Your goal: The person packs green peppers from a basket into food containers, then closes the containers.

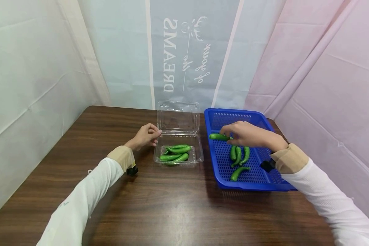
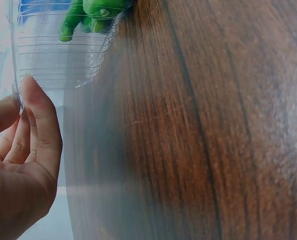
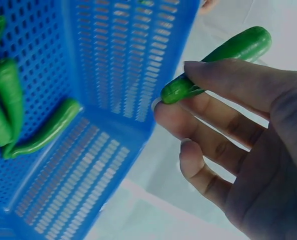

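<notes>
Over the blue basket [image 1: 216, 171], my right hand [image 1: 247, 134] pinches a green chili pepper [image 1: 217, 136] between thumb and fingers. The right wrist view shows this pepper [image 3: 241, 45] lying across the fingertips, above the basket wall. At the middle of the table stands a clear plastic clamshell box [image 1: 198, 155], its lid [image 1: 178, 118] raised at the back. Several green peppers [image 1: 176, 149] lie inside it. My left hand [image 1: 146, 136] pinches the box's left rim near the hinge; the left wrist view shows thumb and index finger [image 2: 41, 107] on the plastic edge.
More green peppers [image 1: 239, 155] lie on the basket's perforated floor. Both containers stand on a dark wooden table [image 1: 172, 205]. Behind it hangs a grey cloth [image 1: 190, 51] with white lettering, and pale sheets [image 1: 24, 85] hang at the sides.
</notes>
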Available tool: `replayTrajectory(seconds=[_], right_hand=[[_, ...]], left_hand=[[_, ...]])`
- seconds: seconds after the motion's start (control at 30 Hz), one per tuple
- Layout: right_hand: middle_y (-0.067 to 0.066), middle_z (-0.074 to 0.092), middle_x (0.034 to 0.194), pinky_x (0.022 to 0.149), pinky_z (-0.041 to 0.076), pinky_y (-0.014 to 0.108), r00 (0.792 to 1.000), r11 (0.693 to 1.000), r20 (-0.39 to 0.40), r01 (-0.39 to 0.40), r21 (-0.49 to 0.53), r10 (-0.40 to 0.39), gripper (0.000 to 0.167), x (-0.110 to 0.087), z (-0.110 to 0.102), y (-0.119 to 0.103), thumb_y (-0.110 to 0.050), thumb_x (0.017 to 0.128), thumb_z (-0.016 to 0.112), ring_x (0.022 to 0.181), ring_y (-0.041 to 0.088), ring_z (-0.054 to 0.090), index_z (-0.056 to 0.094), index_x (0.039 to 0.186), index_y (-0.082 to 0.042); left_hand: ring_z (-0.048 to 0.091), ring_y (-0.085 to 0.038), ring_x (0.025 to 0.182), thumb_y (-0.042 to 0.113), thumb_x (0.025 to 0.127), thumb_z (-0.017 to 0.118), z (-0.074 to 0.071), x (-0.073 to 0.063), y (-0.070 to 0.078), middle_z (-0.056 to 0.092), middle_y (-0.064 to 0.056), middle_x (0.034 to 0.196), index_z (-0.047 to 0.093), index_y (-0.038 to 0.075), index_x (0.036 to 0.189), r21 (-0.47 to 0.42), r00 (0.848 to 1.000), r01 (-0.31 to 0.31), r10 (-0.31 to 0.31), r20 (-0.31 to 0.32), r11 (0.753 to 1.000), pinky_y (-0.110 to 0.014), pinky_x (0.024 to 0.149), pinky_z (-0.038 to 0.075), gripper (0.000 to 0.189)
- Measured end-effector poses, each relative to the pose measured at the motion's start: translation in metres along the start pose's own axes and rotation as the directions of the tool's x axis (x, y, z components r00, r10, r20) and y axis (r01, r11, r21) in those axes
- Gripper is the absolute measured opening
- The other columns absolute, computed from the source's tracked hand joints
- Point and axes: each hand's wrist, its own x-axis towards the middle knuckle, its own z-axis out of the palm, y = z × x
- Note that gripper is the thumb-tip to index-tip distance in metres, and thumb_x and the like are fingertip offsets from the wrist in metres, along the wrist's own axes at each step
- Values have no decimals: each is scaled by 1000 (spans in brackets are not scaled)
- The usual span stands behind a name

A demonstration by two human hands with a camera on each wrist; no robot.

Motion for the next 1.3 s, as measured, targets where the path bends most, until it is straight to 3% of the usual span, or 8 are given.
replayTrajectory(seconds=[0.13, 0.37, 0.57, 0.87, 1.3], right_hand=[[-6, 68, 90, 63, 51, 31, 999, 999, -15, 41, -14, -41, 13, 13, -2, -9, -13, 91, 73, 75, 7, 60, 69, 104, -15], [-8, 65, 84, 59, 50, 29, 998, 998, -5, 65, -9, -65, 9, 36, 1, -19, -12, 90, 75, 69, 7, 56, 70, 97, -13], [-4, 68, 94, 62, 51, 30, 996, 996, -13, 87, 7, -87, 12, 53, 9, -22, -10, 89, 75, 68, 7, 57, 69, 99, -14], [0, 69, 93, 63, 52, 31, 991, 991, -13, 131, 20, -131, 22, 82, 23, -22, -10, 91, 74, 72, 8, 59, 68, 112, -12], [2, 68, 99, 72, 55, 31, 988, 993, 94, 121, 15, -122, 26, 112, 49, -26, -6, 88, 75, 85, 14, 64, 69, 114, -9]], left_hand=[[57, -12, 60, 12, 100, 61, 0, 0, -1, 67, -18, 97, 46, -3, 108, -11, 1000, 4, -4, -6, 1000, -32, 58, 58, 22], [57, -13, 60, 12, 101, 60, 2, -2, -1, 66, -27, 106, 46, -3, 109, -5, 1000, 5, -5, -7, 1000, -32, 58, 58, 22], [58, -12, 61, 12, 101, 59, 2, -3, -1, 65, -28, 108, 46, -4, 109, 9, 1000, 7, -7, -1, 1000, -28, 57, 58, 22], [57, -13, 60, 12, 101, 59, 2, 0, -1, 63, -33, 111, 47, -2, 109, 0, 1000, -4, 4, -6, 1000, -29, 56, 57, 20], [57, -13, 60, 10, 102, 58, 3, 0, -2, 61, -35, 112, 46, -3, 109, 2, 1000, -1, 1, -12, 1000, -29, 56, 57, 19]])
